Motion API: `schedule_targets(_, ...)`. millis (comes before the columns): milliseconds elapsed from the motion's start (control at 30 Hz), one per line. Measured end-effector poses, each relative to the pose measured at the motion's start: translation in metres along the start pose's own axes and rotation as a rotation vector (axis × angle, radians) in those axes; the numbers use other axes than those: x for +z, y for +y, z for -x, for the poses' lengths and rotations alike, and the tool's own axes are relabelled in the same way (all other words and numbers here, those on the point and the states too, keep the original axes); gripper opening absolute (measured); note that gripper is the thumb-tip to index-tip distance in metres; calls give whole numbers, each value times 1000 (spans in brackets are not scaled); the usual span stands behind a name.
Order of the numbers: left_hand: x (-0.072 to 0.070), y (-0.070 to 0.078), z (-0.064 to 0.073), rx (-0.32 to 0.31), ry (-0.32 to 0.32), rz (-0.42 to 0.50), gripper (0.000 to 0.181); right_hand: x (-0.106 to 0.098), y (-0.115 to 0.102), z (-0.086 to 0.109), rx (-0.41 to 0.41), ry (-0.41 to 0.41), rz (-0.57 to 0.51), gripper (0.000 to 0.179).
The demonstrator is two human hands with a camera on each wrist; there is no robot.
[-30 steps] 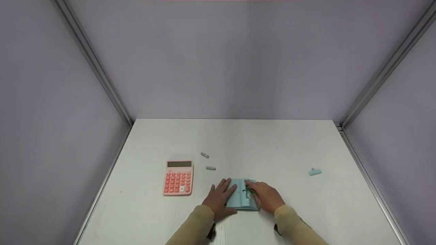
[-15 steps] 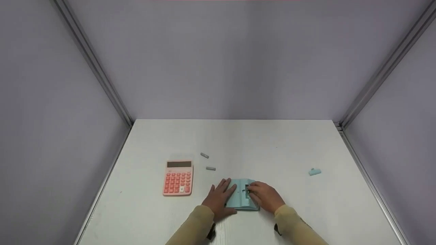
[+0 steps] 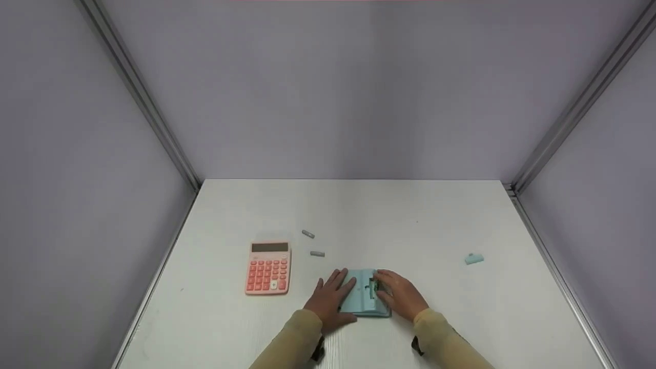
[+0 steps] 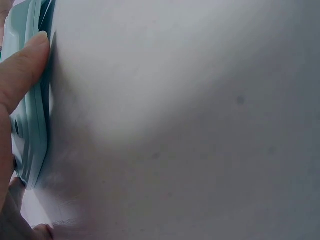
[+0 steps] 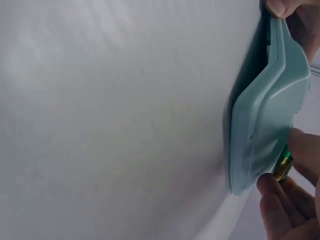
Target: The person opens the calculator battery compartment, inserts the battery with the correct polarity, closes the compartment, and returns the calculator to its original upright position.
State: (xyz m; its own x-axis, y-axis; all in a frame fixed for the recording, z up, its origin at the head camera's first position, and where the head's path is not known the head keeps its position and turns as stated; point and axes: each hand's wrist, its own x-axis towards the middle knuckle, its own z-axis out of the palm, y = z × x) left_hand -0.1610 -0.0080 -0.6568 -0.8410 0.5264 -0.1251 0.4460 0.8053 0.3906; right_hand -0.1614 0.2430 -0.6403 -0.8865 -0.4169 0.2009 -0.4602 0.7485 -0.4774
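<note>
A light-blue, calculator-shaped device [image 3: 362, 302] lies on the white table, an open battery slot [image 3: 372, 288] on its upper side. My left hand [image 3: 328, 305] spreads straight fingers over its left part. The left thumb [image 4: 30, 65] presses at the near edge in the left wrist view. Over the slot, my right hand [image 3: 405, 297] pinches a green battery [image 5: 283, 166] between thumb and fingers; they cover its ends in the right wrist view. Further right lies a small light-blue battery cover [image 3: 474, 259], apart from both hands.
Left of the hands lies a pink calculator [image 3: 268, 268], face up. Two small grey batteries, one further back [image 3: 308, 233] and one closer [image 3: 317, 253], rest between it and the device. Grey wall panels [image 3: 307, 92] bound the table [image 3: 435, 205] at back and sides.
My right index finger has drawn back from the slot's far end. The right fingers came together, then parted with the green battery showing between them. My left hand has stayed in place.
</note>
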Motion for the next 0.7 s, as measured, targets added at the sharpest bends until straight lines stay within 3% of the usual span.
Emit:
schedule_targets(167, -2, 2, 1, 1, -2, -2, 97, 0, -2, 0, -5, -20, 7, 35)
schedule_targets(433, -1, 0, 1, -1, -1, 15, 96, -4, -4, -1, -95, -119, 147, 19)
schedule_targets(567, 4, -3, -1, 3, 13, 10, 96, -8, -5, -1, -105, -183, 138, 17)
schedule_targets(700, 6, -5, -2, 11, 25, 2, 97, -8, -3, 0, -115, -187, 119, 18)
